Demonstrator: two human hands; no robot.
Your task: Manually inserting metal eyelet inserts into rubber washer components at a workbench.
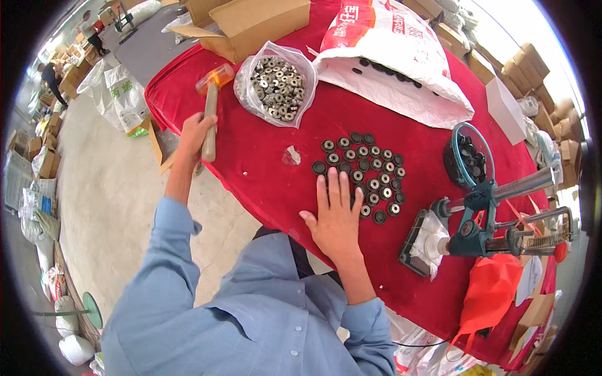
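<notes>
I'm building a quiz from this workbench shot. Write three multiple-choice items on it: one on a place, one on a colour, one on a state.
1. Where does the clear plastic bag of small metal rings lie?
A. On the floor
B. On the red cloth-covered table, beside the mallet head
C. Inside the cardboard box

2. What colour is the head of the wooden-handled mallet?
A. Orange
B. Black
C. Green

3. How does the right hand rest?
A. Clenched round a ring
B. Raised above the table
C. Flat, fingers spread, at the edge of the laid-out black round rings

Answers: 1 B, the bag sits on the cloth right of the mallet head. 2 A, the head is translucent orange. 3 C, the palm lies down, while the left hand grips the mallet handle.
</notes>
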